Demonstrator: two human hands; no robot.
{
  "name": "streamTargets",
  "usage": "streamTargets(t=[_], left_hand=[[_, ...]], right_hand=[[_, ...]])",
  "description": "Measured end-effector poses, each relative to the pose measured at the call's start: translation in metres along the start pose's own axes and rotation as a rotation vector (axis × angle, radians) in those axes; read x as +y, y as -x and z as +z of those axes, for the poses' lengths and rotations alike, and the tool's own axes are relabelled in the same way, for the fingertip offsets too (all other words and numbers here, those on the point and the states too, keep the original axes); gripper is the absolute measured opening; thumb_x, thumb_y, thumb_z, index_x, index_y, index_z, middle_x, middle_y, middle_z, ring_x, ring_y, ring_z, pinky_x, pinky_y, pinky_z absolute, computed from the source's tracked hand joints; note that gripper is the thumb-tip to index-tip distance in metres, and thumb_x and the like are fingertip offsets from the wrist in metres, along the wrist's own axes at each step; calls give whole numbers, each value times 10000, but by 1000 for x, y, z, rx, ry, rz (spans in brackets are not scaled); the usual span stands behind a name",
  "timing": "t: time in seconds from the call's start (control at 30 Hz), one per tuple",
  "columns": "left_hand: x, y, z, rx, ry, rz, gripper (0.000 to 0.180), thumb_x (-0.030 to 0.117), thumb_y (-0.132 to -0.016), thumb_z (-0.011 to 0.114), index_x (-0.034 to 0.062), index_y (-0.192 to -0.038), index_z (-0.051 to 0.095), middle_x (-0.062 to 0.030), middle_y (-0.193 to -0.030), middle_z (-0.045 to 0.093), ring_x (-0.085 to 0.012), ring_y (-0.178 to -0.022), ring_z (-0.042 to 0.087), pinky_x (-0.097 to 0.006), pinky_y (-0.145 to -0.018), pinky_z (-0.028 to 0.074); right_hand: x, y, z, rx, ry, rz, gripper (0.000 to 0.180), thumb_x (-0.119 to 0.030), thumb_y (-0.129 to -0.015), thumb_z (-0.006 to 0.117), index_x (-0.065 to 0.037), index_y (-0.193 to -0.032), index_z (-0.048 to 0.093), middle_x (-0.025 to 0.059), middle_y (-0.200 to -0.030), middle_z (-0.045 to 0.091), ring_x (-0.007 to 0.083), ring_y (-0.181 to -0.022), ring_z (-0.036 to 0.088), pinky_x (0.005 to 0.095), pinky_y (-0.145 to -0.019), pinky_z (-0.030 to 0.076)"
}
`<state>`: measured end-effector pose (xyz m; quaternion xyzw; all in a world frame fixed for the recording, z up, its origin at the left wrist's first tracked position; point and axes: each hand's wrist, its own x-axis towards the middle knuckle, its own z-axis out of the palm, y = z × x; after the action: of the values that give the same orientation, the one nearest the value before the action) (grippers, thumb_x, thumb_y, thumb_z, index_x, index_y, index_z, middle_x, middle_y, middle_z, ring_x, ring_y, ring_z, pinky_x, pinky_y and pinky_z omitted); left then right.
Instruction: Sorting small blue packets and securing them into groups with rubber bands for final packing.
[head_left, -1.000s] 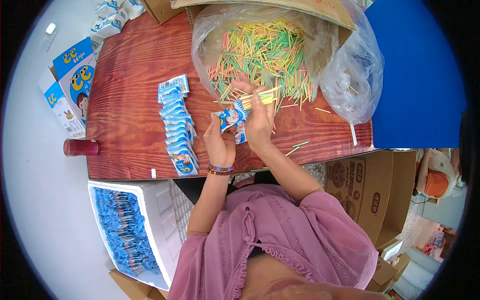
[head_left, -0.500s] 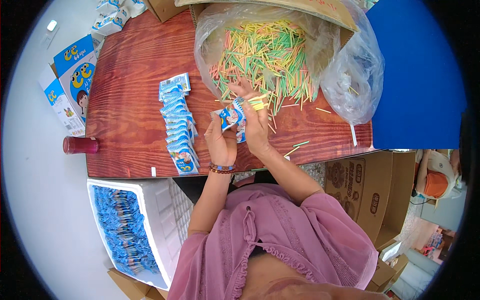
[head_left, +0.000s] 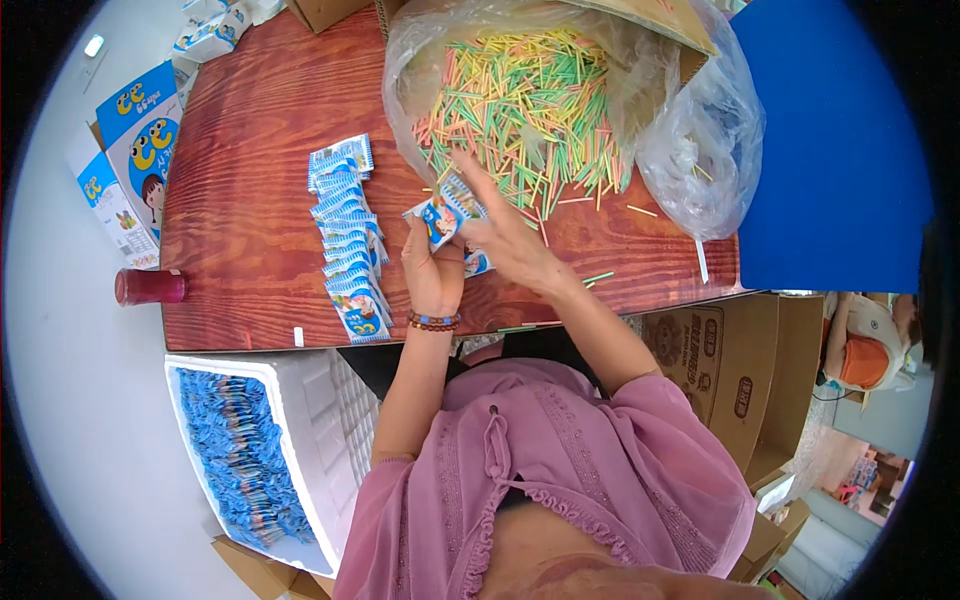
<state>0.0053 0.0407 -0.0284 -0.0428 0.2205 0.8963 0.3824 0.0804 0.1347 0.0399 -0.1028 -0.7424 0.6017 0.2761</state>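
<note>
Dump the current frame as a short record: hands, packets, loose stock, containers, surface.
left grip: pinching a small blue-and-white printed plastic packet
right grip: fingers extended alongside the packet; contact unclear
finished row: not judged; overlapping blue-and-white plastic packets lie left of the hands
loose stock: thin yellow, green and pink sticks, piled at a clear plastic bag
container: white foam box, lower left, holding many blue packets
surface: reddish-brown wood-grain table
</note>
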Motion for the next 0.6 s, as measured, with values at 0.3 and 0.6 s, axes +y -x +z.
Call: streamTargets(t=[0.3, 0.6], left_hand=[[12, 3, -18, -35, 108, -8, 280, 282, -978, 526, 47, -1119, 584, -53, -1127, 647, -168, -1022, 608, -333, -842, 502], [22, 14, -16, 25, 94, 21, 244, 319, -965, 544, 95, -1058, 566, -35, -1036, 649, -151, -870, 588, -310, -764, 488]], right_hand=[[45, 22, -136, -162, 1124, 68, 163, -58, -788, 612, -12, -941, 578, 141, -895, 589, 330, -821, 624, 401, -697, 508], [30, -4, -116, -318, 545, 139, 180, -2, -848, 574, -39, -1018, 527, 104, -838, 629, 250, -706, 641, 321, -583, 511]])
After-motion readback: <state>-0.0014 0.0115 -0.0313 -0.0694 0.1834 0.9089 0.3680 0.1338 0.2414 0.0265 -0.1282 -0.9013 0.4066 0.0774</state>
